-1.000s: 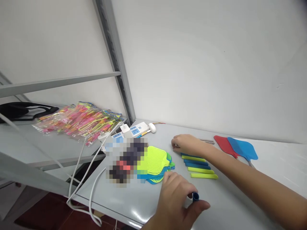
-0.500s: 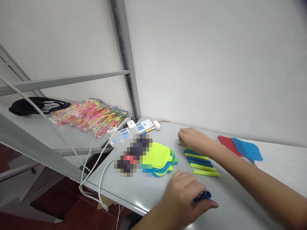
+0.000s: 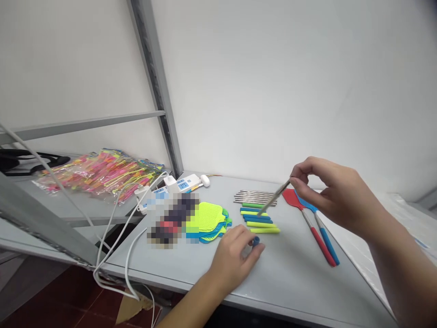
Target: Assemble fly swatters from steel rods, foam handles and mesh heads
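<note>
My left hand [image 3: 232, 255] is closed around a short blue plastic tube [image 3: 256, 241], low over the table, its open end showing. Between the thumb and fingers of my right hand [image 3: 332, 193] is a thin metal rod [image 3: 272, 200], slanting down to the left. Beneath the rod lies a row of green, blue and yellow tubes [image 3: 261, 224]. Behind them, several metal rods [image 3: 251, 197] lie side by side. A pile of yellow, blue and green perforated fly swatter heads [image 3: 210, 216] is left of the tubes. Red [image 3: 322, 246] and blue [image 3: 329, 246] fly swatters with metal shafts lie under my right hand.
White power strips [image 3: 184, 184] with plugs and cables stand at the table's back left. Plastic-wrapped colourful items [image 3: 102, 175] cover the side shelf near a black object [image 3: 44, 161]. A grey metal post [image 3: 155, 86] rises at the corner. White sheeting [image 3: 362, 237] lies at right.
My right hand has risen from the back of the table and moved right, now with a metal rod in it. My left hand keeps the blue tube. The view has shifted right.
</note>
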Action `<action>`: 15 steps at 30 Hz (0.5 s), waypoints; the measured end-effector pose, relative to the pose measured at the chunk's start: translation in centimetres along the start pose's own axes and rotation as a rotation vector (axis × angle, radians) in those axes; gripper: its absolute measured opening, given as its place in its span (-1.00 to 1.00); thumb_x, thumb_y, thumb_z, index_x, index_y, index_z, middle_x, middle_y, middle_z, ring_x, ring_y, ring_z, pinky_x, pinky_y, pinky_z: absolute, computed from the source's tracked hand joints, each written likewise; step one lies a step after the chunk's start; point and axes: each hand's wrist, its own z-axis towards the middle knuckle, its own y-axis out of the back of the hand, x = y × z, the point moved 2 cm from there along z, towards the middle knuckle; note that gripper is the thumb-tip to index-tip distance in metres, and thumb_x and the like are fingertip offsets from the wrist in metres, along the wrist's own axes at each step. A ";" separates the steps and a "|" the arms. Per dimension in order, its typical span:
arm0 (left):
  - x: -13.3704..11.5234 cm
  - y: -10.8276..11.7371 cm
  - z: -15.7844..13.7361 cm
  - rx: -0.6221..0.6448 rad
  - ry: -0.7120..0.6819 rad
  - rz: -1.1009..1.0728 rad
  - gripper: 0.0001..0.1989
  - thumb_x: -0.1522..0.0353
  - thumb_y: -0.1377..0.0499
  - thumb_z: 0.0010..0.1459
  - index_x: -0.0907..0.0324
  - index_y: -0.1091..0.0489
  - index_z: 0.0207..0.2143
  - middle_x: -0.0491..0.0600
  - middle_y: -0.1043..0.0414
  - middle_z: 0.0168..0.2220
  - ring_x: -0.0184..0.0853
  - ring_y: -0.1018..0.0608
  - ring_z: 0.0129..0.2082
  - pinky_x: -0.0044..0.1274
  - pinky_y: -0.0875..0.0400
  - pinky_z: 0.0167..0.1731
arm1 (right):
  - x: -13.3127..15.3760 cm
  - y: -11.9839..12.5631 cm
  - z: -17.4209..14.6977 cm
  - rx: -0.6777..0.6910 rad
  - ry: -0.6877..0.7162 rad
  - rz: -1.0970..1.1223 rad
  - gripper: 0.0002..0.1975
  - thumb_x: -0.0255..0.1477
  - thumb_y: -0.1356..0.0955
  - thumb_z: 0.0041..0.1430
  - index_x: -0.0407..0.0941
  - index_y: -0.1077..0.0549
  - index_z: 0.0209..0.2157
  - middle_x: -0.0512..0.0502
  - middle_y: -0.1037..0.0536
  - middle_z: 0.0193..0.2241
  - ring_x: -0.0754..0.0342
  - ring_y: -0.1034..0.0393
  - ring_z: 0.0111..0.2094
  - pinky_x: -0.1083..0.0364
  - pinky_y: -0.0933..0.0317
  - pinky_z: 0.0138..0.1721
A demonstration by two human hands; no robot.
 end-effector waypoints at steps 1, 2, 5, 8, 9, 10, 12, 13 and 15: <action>0.0 0.0 0.1 0.011 0.012 -0.005 -0.91 0.32 -0.11 0.27 0.14 -0.34 -0.27 -0.03 -0.38 -0.34 -0.32 -0.41 -0.32 -0.48 -0.27 -0.31 | 0.2 0.2 -0.5 -0.009 -0.014 0.025 -0.97 -0.41 -0.30 0.20 -0.04 -0.34 -0.34 0.04 -0.44 -0.43 0.16 -0.28 -0.50 0.19 -0.14 -0.54; 0.0 0.0 0.1 0.022 0.021 -0.009 -0.91 0.32 -0.10 0.27 0.14 -0.34 -0.27 -0.04 -0.37 -0.34 -0.32 -0.41 -0.32 -0.48 -0.27 -0.30 | 0.4 0.2 -1.1 -0.012 -0.034 0.050 -0.97 -0.43 -0.30 0.19 -0.05 -0.33 -0.35 0.05 -0.44 -0.44 0.16 -0.28 -0.50 0.19 -0.14 -0.53; -0.1 0.1 0.3 0.057 0.025 0.000 -0.91 0.32 -0.08 0.28 0.14 -0.33 -0.26 -0.04 -0.37 -0.34 -0.31 -0.40 -0.32 -0.47 -0.28 -0.30 | 0.3 -0.3 -2.7 -0.002 -0.110 0.138 -0.97 -0.45 -0.28 0.20 -0.05 -0.28 -0.32 0.05 -0.44 -0.46 0.16 -0.30 -0.52 0.16 -0.17 -0.50; -0.3 0.0 0.4 0.104 0.008 0.039 -0.90 0.32 -0.07 0.29 0.14 -0.32 -0.27 -0.03 -0.37 -0.33 -0.30 -0.40 -0.31 -0.46 -0.29 -0.30 | 0.0 -1.1 -4.3 -0.001 -0.166 0.225 -0.97 -0.43 -0.25 0.23 -0.04 -0.25 -0.28 0.02 -0.47 -0.45 0.10 -0.38 -0.44 0.13 -0.22 -0.44; -0.3 -0.1 0.4 0.123 0.002 0.052 -0.89 0.32 -0.06 0.29 0.14 -0.32 -0.27 -0.02 -0.37 -0.32 -0.30 -0.40 -0.30 -0.46 -0.29 -0.30 | -0.2 -1.4 -4.9 -0.011 -0.181 0.251 -0.97 -0.41 -0.25 0.24 -0.04 -0.24 -0.28 0.01 -0.47 -0.44 0.08 -0.41 -0.40 0.12 -0.24 -0.42; -0.3 -0.1 0.4 0.143 -0.002 0.062 -0.89 0.31 -0.06 0.29 0.14 -0.32 -0.27 -0.02 -0.37 -0.31 -0.29 -0.41 -0.29 -0.46 -0.29 -0.29 | -0.4 -1.7 -5.4 -0.025 -0.200 0.272 -0.97 -0.40 -0.24 0.25 -0.04 -0.23 -0.28 0.00 -0.48 -0.43 0.06 -0.43 -0.37 0.11 -0.26 -0.39; -0.3 -0.2 0.4 0.177 -0.003 0.076 -0.89 0.31 -0.06 0.29 0.14 -0.33 -0.25 -0.02 -0.38 -0.29 -0.29 -0.41 -0.29 -0.46 -0.30 -0.29 | -0.9 -2.1 -6.3 -0.051 -0.243 0.294 -0.96 -0.39 -0.24 0.26 -0.03 -0.23 -0.29 0.00 -0.48 -0.44 0.04 -0.44 -0.35 0.09 -0.29 -0.36; -0.3 -0.2 0.4 0.190 0.000 0.082 -0.89 0.31 -0.05 0.29 0.13 -0.33 -0.25 -0.03 -0.38 -0.29 -0.29 -0.41 -0.30 -0.46 -0.30 -0.30 | -1.2 -2.3 -6.7 -0.059 -0.267 0.298 -0.95 -0.38 -0.24 0.27 -0.03 -0.22 -0.29 -0.01 -0.48 -0.44 0.04 -0.44 -0.35 0.09 -0.29 -0.36; -0.3 -0.2 0.3 0.203 0.008 0.090 -0.88 0.31 -0.05 0.29 0.14 -0.34 -0.23 -0.02 -0.38 -0.29 -0.29 -0.41 -0.31 -0.46 -0.31 -0.30 | -1.6 -2.5 -7.4 -0.069 -0.312 0.296 -0.95 -0.38 -0.24 0.27 -0.03 -0.23 -0.29 -0.02 -0.48 -0.43 0.04 -0.44 -0.38 0.10 -0.28 -0.41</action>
